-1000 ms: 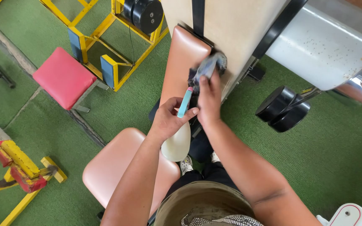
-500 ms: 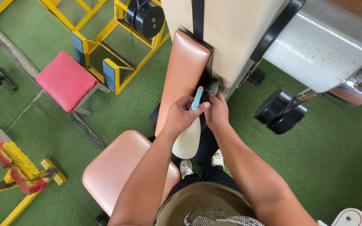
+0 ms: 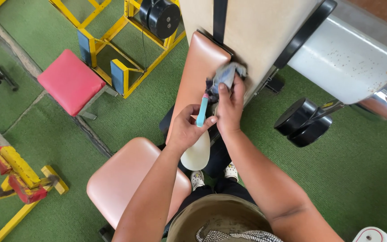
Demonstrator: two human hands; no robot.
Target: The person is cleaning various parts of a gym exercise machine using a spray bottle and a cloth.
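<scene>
Wiping along the right edge of the backrest (image 3: 198,67) with a cloth (image 3: 225,76), right hand (image 3: 229,107) fingers pressed together on it. Left hand (image 3: 187,127) fingers clamped round a spray bottle (image 3: 197,150), not aimed at the pad. Upper edge in progress; seat (image 3: 126,179) untouched, seemingly left to do.
</scene>
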